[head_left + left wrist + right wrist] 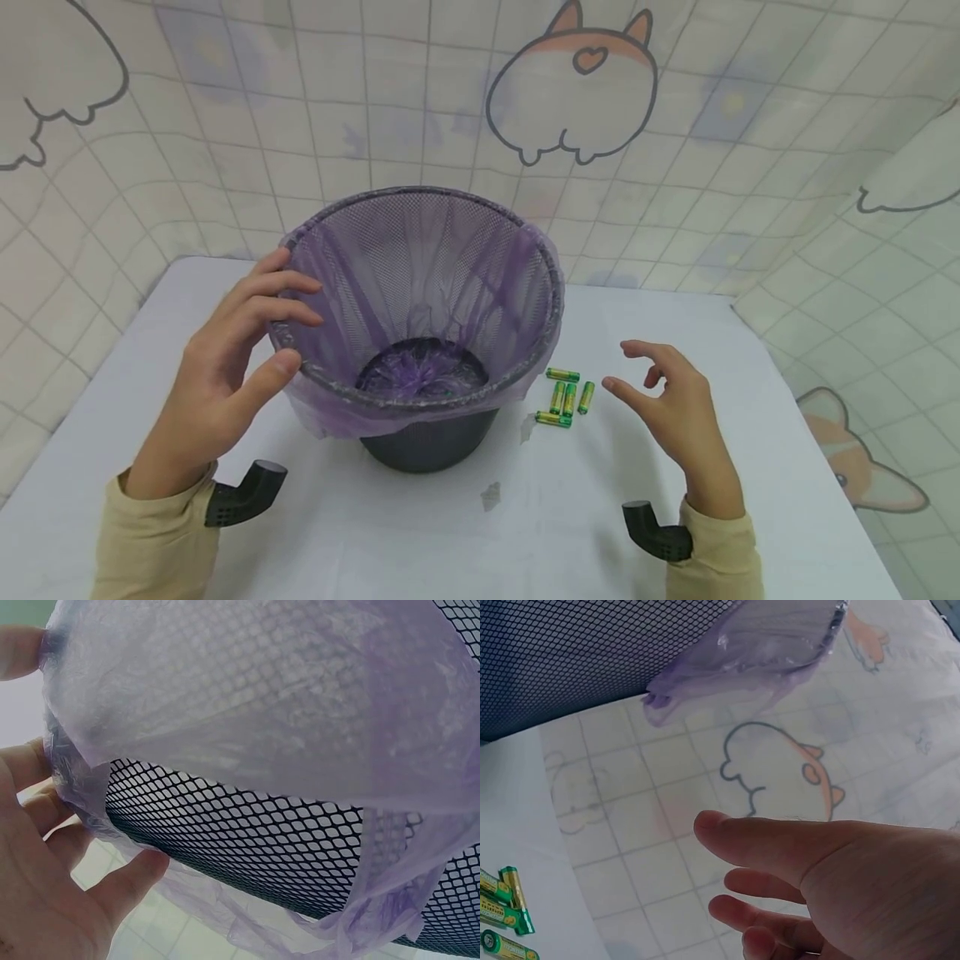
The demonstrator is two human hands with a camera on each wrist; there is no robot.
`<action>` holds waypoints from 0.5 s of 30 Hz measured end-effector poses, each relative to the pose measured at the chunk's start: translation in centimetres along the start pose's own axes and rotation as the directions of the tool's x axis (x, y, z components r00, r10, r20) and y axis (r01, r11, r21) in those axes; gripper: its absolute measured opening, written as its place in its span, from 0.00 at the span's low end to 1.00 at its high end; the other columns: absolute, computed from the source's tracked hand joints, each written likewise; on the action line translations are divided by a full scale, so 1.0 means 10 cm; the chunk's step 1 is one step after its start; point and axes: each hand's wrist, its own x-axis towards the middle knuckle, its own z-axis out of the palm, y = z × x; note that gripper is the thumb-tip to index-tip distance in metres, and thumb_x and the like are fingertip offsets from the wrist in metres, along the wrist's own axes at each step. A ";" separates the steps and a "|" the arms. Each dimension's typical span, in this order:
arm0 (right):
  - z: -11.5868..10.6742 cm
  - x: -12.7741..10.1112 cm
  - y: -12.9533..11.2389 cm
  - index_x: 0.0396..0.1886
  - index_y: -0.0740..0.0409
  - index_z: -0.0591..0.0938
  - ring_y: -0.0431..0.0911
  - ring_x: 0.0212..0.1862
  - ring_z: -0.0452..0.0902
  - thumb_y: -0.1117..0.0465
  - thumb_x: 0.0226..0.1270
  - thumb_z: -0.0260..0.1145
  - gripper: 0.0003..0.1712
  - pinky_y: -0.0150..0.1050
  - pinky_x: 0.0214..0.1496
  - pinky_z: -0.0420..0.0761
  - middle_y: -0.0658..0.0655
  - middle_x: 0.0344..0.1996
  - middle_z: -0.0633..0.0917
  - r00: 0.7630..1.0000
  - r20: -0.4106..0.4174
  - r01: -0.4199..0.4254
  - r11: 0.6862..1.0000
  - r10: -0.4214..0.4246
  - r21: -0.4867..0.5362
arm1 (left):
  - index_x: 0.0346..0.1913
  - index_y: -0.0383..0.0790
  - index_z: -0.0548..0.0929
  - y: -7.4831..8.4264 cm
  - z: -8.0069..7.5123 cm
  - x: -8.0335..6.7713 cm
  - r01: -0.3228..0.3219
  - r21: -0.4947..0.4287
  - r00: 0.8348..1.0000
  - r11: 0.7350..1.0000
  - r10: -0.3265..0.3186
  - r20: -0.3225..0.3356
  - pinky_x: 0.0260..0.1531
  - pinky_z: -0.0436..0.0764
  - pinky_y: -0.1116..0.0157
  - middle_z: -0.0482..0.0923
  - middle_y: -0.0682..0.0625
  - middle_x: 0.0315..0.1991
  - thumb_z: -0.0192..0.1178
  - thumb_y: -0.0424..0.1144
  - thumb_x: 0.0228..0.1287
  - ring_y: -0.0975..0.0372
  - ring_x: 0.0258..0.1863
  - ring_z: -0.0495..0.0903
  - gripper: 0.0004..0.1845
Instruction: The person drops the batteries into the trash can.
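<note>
A black mesh trash can (429,446) stands on the white table, lined with a translucent purple garbage bag (330,408) folded over its rim. My left hand (217,375) holds the left side of the rim, fingers reaching over into the opening. In the left wrist view, the thumb (139,881) lies on the outer side and the other fingertips are hidden behind the bag. To the can's right lie several green-and-yellow batteries (569,400). My right hand (678,404) hovers just right of them, fingers loosely bent, with nothing between thumb and fingers.
Two small grey patches, one a torn-looking mark (491,497), show on the table in front of the can. A tile-patterned curtain (675,208) with cartoon corgis surrounds the table at the back and sides. Each wrist wears a black camera mount (243,496).
</note>
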 end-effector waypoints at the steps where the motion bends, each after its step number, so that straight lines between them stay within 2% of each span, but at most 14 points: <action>1: 0.01 0.01 0.01 0.58 0.54 0.78 0.44 0.38 0.67 0.56 0.58 0.73 0.27 0.31 0.30 0.66 0.57 0.50 0.82 1.000 0.007 -0.005 1.000 0.005 -0.001 | 0.44 0.23 0.78 0.00 0.00 0.00 0.000 -0.001 1.000 1.000 0.000 -0.002 0.76 0.59 0.62 0.73 0.40 0.59 0.56 0.27 0.62 0.43 0.74 0.51 0.10; 15: 0.05 0.06 0.17 0.57 0.56 0.78 0.50 0.40 0.69 0.56 0.58 0.73 0.27 0.33 0.30 0.68 0.61 0.50 0.81 0.988 0.115 -0.098 0.995 0.100 -0.020 | 0.43 0.22 0.78 0.03 0.02 0.03 0.006 -0.045 1.000 0.999 -0.006 -0.009 0.76 0.59 0.63 0.73 0.39 0.59 0.57 0.27 0.63 0.43 0.74 0.51 0.09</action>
